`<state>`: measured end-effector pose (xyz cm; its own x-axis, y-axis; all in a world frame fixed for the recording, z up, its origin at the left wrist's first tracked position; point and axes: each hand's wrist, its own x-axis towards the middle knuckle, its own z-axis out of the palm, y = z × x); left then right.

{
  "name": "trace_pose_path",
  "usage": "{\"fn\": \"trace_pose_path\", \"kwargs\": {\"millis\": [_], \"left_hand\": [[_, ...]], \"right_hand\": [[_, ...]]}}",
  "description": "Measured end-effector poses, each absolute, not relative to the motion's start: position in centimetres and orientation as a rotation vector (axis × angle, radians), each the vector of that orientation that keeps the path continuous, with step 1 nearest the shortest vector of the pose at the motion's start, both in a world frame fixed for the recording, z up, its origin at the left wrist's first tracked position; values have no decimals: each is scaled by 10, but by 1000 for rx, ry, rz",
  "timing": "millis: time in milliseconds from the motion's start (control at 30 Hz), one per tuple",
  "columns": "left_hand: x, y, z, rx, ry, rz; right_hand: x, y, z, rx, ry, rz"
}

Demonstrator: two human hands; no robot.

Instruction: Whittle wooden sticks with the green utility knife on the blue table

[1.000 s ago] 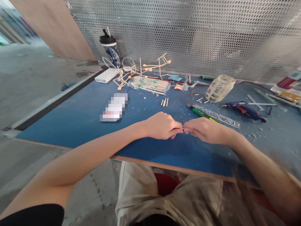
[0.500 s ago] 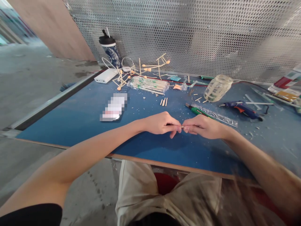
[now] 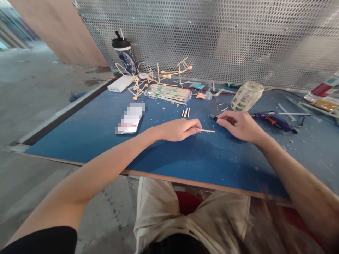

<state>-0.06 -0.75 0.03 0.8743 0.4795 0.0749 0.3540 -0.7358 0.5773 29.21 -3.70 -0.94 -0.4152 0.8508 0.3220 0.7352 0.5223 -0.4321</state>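
Observation:
My left hand (image 3: 182,129) pinches a thin wooden stick (image 3: 208,131), whose free end points right above the blue tabletop (image 3: 164,160). My right hand (image 3: 239,125) has its thumb and fingers closed around a utility knife (image 3: 212,116). Only the dark front end of the knife shows; its green body is hidden beneath the hand. The clear ruler under it is covered too. Several short cut sticks (image 3: 186,113) lie in a small group beyond my left hand.
A phone (image 3: 131,120) lies on the left, with a white power bank (image 3: 120,84) and a tumbler (image 3: 124,54) behind. A stick frame (image 3: 169,76) and bagged sticks (image 3: 169,93) stand farther back. To the right are a stick-built cylinder (image 3: 247,96) and a glue gun (image 3: 277,121).
My right hand has let go of the stick and moved right and up onto the utility knife. The left hand keeps the stick and has shifted slightly away from me.

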Motion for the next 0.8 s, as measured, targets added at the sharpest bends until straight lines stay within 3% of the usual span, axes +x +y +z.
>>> {"fn": "trace_pose_path", "kwargs": {"millis": [100,467,800], "left_hand": [[-3,-8,2,2461,568,292],[-10,-26,24,2404,404,-226],[-9,-20,8,2467,203,-78]], "right_hand": [[308,-22,-19,-1481,-2211,79],[302,-21,-45,-1455,-2476,5],[288,-36,-3,-1331,-2426,-2]]}}
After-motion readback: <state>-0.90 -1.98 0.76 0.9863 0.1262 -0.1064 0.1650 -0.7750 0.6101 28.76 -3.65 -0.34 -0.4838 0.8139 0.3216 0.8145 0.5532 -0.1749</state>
